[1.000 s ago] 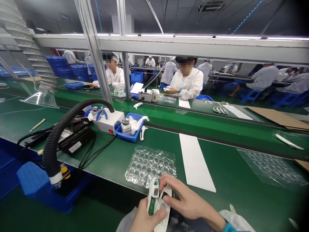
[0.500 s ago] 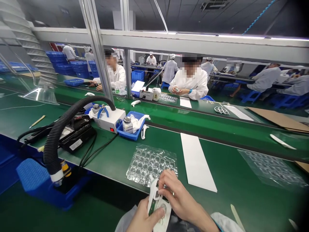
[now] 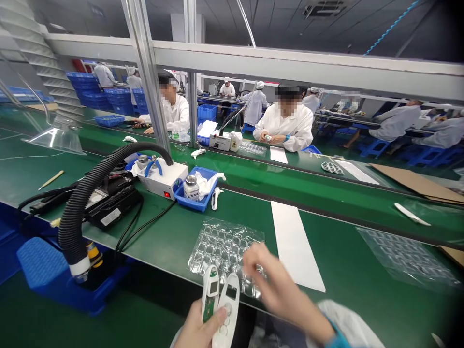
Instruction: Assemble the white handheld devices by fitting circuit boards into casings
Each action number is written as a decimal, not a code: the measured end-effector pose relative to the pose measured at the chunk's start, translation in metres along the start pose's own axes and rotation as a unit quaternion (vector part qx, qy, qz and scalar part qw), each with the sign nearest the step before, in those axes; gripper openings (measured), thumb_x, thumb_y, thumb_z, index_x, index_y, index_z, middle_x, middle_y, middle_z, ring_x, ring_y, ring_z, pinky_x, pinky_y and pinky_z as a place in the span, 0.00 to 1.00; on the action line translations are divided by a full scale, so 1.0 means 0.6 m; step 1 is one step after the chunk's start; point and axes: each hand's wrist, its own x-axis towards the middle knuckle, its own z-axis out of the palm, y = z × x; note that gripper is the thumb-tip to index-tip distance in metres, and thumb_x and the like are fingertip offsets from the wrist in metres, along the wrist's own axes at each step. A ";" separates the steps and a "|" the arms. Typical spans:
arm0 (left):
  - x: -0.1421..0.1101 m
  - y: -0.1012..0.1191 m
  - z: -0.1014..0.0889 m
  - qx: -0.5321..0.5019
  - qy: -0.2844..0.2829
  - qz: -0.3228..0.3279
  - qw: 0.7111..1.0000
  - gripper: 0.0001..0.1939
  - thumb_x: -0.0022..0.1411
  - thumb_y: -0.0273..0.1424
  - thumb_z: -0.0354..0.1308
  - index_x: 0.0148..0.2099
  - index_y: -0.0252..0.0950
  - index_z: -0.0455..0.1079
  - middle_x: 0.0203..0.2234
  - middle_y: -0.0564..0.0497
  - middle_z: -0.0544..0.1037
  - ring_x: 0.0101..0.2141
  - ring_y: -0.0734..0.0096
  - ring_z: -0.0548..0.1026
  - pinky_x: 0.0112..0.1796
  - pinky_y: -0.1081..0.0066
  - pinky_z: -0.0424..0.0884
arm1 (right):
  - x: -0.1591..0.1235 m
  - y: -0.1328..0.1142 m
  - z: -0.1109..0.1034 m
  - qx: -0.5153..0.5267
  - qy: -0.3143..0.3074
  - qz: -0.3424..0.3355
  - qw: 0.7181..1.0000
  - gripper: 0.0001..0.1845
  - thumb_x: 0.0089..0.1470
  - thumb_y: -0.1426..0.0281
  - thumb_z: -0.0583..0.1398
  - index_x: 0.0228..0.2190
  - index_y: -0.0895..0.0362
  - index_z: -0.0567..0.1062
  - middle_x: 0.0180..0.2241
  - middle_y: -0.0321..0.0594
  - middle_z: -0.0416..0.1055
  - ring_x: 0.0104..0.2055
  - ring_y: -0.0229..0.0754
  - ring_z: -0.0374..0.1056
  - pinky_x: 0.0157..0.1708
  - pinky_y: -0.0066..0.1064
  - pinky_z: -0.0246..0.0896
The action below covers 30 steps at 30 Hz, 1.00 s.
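Observation:
My left hand [image 3: 198,325] grips a white handheld housing [image 3: 210,286] together with its separate front cover [image 3: 229,309]. The housing shows a small dark display and a strip of green circuit board. Side by side with it, the cover has a window opening and round button shapes, with my left thumb pressed on it. My right hand [image 3: 270,278] is away from both parts, over the right edge of a clear plastic blister tray [image 3: 221,241]. Its fingers look curled but are smeared by motion, so whether they hold something is hidden.
A white paper strip [image 3: 295,244] lies right of the tray. Behind are a blue bin [image 3: 203,205] with a bottle, a white box [image 3: 165,179] and a black hose [image 3: 78,203]. A green conveyor [image 3: 253,174] carries white parts. Co-workers [image 3: 286,121] sit beyond.
My right hand has left the parts and moved slightly right. The front cover now stands apart beside the housing in my left hand, which has shifted left. White parts on the conveyor have slid left.

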 end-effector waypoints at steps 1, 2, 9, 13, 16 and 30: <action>0.004 0.001 -0.002 0.000 0.011 0.000 1.000 0.35 0.44 0.52 0.67 0.48 0.33 0.69 0.34 0.46 0.78 0.38 0.55 0.75 0.38 0.65 0.69 | 0.026 0.032 -0.007 0.038 0.031 0.071 0.996 0.08 0.63 0.70 0.48 0.32 0.54 0.64 0.30 0.38 0.66 0.32 0.39 0.63 0.34 0.33 0.62; 0.007 0.003 -0.003 0.001 0.017 0.011 1.000 0.35 0.44 0.51 0.67 0.48 0.33 0.69 0.34 0.46 0.78 0.38 0.56 0.75 0.38 0.65 0.69 | 0.052 0.065 -0.011 0.064 0.046 0.130 0.988 0.06 0.60 0.69 0.52 0.29 0.54 0.63 0.28 0.36 0.65 0.30 0.38 0.62 0.31 0.31 0.62; 0.015 0.018 0.014 -0.032 0.022 0.065 0.997 0.32 0.44 0.51 0.68 0.44 0.32 0.71 0.31 0.46 0.77 0.37 0.59 0.73 0.38 0.68 0.67 | 0.136 0.219 0.032 0.022 0.031 0.208 0.977 0.04 0.50 0.74 0.54 0.25 0.55 0.62 0.24 0.33 0.62 0.26 0.36 0.59 0.28 0.27 0.55; 0.016 0.021 0.011 -0.006 0.037 0.054 0.998 0.37 0.40 0.56 0.67 0.43 0.30 0.72 0.29 0.47 0.76 0.33 0.62 0.72 0.35 0.69 0.66 | 0.120 0.221 0.052 -0.033 0.040 0.198 0.979 0.05 0.52 0.75 0.54 0.26 0.55 0.63 0.31 0.37 0.62 0.31 0.38 0.59 0.33 0.30 0.54; 0.020 0.022 0.011 0.012 0.036 0.071 0.997 0.34 0.41 0.55 0.67 0.40 0.31 0.73 0.28 0.47 0.76 0.32 0.62 0.71 0.33 0.69 0.66 | 0.107 0.214 0.045 -0.055 0.044 0.199 0.977 0.07 0.55 0.75 0.51 0.27 0.55 0.64 0.34 0.39 0.62 0.34 0.40 0.60 0.36 0.31 0.54; 0.041 0.047 0.014 -0.015 0.053 0.113 0.992 0.26 0.46 0.50 0.67 0.35 0.31 0.73 0.26 0.47 0.75 0.29 0.67 0.70 0.28 0.73 0.65 | 0.034 0.184 0.041 -0.030 0.006 0.242 0.970 0.09 0.53 0.75 0.56 0.22 0.57 0.69 0.29 0.37 0.65 0.33 0.40 0.64 0.34 0.30 0.57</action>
